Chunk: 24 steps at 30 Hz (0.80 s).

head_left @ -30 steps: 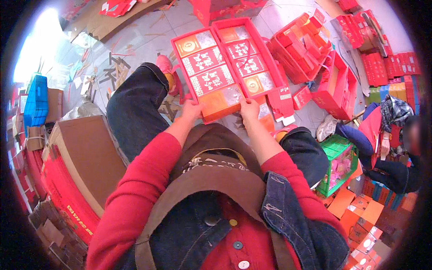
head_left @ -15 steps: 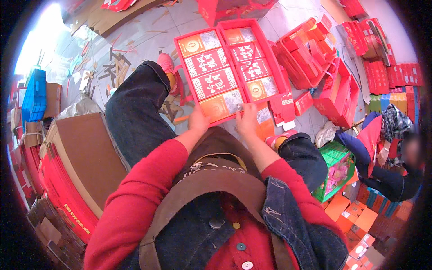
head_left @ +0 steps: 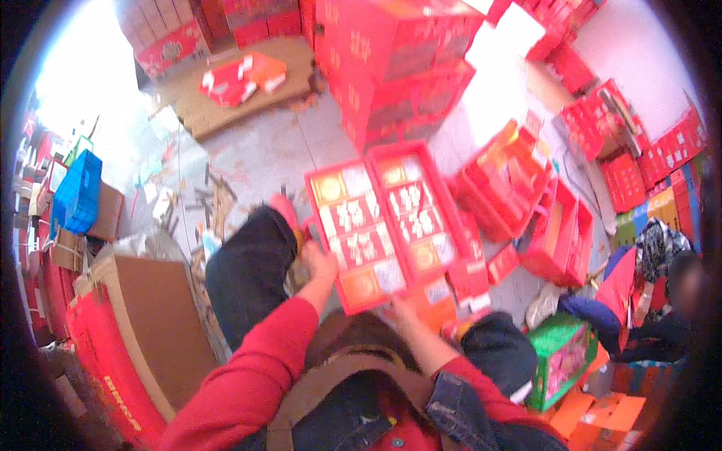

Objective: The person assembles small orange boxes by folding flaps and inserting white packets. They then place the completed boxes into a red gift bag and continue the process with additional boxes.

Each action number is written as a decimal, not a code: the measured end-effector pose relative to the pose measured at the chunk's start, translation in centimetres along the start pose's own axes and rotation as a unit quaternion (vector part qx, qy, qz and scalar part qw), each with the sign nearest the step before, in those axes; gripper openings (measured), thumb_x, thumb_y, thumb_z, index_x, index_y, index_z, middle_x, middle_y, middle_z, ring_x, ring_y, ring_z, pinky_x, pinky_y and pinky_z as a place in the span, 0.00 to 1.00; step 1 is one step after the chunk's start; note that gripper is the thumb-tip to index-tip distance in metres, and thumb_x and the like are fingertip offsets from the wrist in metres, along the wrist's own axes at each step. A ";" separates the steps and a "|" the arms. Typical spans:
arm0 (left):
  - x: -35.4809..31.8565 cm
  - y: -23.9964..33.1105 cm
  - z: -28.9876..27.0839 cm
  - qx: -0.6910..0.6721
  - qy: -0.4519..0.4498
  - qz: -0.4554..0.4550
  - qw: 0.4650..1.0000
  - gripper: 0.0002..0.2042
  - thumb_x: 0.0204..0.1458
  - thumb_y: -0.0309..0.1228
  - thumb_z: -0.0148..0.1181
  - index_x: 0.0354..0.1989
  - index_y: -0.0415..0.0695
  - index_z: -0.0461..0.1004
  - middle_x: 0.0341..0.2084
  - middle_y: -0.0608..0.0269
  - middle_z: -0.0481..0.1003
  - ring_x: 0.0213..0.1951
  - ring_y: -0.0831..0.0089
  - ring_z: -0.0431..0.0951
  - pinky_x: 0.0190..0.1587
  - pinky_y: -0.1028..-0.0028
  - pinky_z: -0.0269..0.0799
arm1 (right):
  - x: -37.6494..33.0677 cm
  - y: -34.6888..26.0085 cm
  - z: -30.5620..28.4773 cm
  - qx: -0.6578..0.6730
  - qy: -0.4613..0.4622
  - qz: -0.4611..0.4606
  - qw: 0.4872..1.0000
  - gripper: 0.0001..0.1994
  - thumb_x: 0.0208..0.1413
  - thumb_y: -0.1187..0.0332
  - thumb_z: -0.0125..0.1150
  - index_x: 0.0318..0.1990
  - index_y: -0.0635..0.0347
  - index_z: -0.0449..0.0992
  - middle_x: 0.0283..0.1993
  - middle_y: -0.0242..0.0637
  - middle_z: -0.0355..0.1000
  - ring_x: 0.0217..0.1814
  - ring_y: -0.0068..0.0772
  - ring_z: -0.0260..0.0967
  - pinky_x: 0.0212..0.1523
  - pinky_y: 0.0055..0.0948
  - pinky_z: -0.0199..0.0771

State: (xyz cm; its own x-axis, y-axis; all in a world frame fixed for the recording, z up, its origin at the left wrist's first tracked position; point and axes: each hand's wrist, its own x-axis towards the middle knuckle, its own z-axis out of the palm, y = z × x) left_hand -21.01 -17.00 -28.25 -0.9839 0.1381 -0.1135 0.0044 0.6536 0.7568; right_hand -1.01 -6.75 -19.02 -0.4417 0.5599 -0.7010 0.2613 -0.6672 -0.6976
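Note:
In front of my lap is a red gift box [head_left: 411, 279] made of two side-by-side trays. Each tray holds a row of flat packs, orange-and-white packs [head_left: 363, 286] at the ends and red-and-white patterned packs [head_left: 350, 214] between them. My left hand [head_left: 320, 263] is closed on the box's left side, close to the near corner. At the near edge, my right hand [head_left: 404, 307] grips the box, its fingers partly hidden underneath and a little blurred.
Red boxes [head_left: 398, 37] are stacked beyond the gift box. Open red cartons [head_left: 502, 177] stand at right, above a green crate [head_left: 560, 361] and another person [head_left: 669, 301]. A large brown carton [head_left: 162, 331] sits at left. Cardboard scraps [head_left: 214, 199] litter the floor.
My view has tilted up, showing more of the stacked boxes beyond. My left hand has moved from the near edge to the box's left side; my right hand keeps to the near edge.

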 end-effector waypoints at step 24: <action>20.7 5.8 -4.1 0.121 -0.157 0.194 0.961 0.23 0.45 0.29 0.54 0.53 0.37 0.65 0.51 0.42 0.67 0.52 0.50 0.69 0.55 0.62 0.65 | 4.3 4.3 -1.5 0.139 -0.023 0.221 0.965 0.19 0.45 0.75 0.50 0.48 0.65 0.66 0.47 0.46 0.70 0.49 0.45 0.69 0.50 0.47 0.73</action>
State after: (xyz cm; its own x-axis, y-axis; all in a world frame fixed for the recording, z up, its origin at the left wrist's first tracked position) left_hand -42.04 -13.36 -23.58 -0.7981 0.5984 -0.0705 0.4382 0.6568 0.6137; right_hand -0.50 -6.49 -25.26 -0.3789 0.1732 -0.9091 0.1943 -0.9456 -0.2611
